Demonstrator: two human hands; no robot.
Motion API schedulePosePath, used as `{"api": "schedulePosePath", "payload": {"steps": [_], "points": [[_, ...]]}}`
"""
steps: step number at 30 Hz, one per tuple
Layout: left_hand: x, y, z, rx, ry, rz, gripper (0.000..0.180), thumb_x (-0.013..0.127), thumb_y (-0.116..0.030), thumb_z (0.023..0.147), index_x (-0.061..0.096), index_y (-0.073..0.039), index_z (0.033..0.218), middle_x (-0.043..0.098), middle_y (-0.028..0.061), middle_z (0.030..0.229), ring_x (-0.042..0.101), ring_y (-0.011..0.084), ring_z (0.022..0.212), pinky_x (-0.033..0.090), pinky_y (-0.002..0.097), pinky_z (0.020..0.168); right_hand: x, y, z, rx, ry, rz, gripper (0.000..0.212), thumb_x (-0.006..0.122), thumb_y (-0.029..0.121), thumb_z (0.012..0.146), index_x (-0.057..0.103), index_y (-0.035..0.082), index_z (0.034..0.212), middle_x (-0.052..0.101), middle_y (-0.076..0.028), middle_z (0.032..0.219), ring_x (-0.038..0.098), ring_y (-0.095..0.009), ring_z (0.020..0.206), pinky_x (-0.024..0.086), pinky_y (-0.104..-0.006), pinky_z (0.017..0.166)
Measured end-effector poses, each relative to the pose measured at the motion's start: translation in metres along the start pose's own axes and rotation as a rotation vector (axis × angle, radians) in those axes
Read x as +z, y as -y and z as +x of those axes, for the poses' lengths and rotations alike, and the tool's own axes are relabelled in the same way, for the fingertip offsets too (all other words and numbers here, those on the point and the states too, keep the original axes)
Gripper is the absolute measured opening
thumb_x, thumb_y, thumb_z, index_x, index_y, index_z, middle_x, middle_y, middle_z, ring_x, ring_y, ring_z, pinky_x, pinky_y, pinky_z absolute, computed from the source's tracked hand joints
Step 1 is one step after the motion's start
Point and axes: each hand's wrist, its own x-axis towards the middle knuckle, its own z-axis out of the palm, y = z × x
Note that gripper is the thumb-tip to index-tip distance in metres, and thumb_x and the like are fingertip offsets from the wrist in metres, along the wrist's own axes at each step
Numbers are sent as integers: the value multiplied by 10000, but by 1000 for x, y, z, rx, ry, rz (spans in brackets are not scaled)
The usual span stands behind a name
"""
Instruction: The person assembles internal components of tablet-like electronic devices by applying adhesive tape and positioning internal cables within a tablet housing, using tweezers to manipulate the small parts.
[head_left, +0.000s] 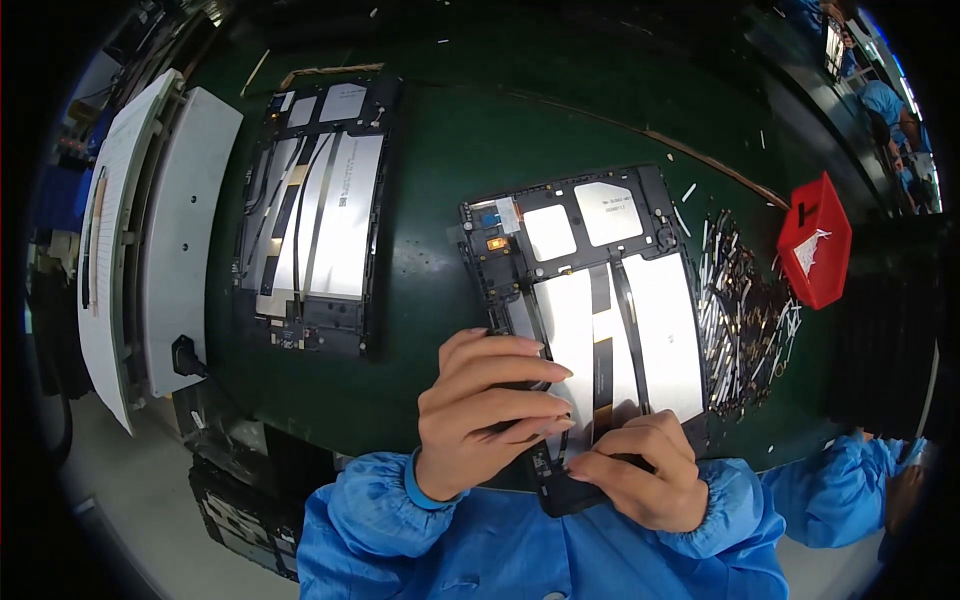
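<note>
An opened tablet [668, 320], its silver battery panels and black frame showing, lies tilted on the bench in front of me. My left hand [490, 410] reaches over its left edge, fingers bent and fingertips close together above a thin black cable near the bottom. Across the tablet's near end, my right hand [645, 470] has thumb and fingers pinched near the lower circuit board [545, 465]. Whatever is between the fingers of either hand is too small or hidden to make out. A black strip [630, 330] runs down the battery.
A second opened tablet [345, 210] lies at left on the green bench [430, 130]. Right of my tablet is a pile of small strips [740, 320] beside a red bin [840, 240]. A white fixture [190, 230] stands far left. Another person's blue sleeve [835, 490] shows at right.
</note>
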Motion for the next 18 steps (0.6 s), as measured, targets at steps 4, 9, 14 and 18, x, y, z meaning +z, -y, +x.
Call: {"api": "schedulePosePath", "payload": {"steps": [4, 9, 14, 18], "points": [[1, 3, 1, 17, 8, -2, 193, 807, -139, 612, 704, -139, 775, 681, 6, 940, 593, 198, 979, 384, 397, 897, -1, 0, 0, 8, 62, -46, 233, 660, 89, 624, 676, 37, 850, 563, -30, 850, 550, -175, 779, 464, -277, 687], [1, 4, 1, -8, -1, -6, 169, 800, -160, 629, 705, -141, 767, 684, 12, 917, 597, 194, 958, 378, 392, 900, -1, -3, 1, -27, 83, -14, 266, 650, 96, 622, 672, 38, 881, 561, -37, 885, 539, -180, 810, 469, -289, 694], [-2, -1, 9, 18, 26, 35, 160, 788, -188, 640, 717, -155, 780, 683, -13, 907, 578, 183, 983, 337, 393, 949, -3, -4, 2, -44, 104, -22, 276, 648, 99, 625, 671, 46, 895, 565, -32, 900, 536, -180, 822, 463, -282, 687], [-2, -6, 30, 63, 139, 241, 138, 770, -193, 655, 728, -176, 785, 675, -50, 916, 547, 176, 1035, 282, 400, 998, -1, -6, -2, -29, 102, -22, 275, 645, 104, 639, 672, 58, 908, 568, -19, 910, 536, -171, 821, 445, -274, 660]]}}
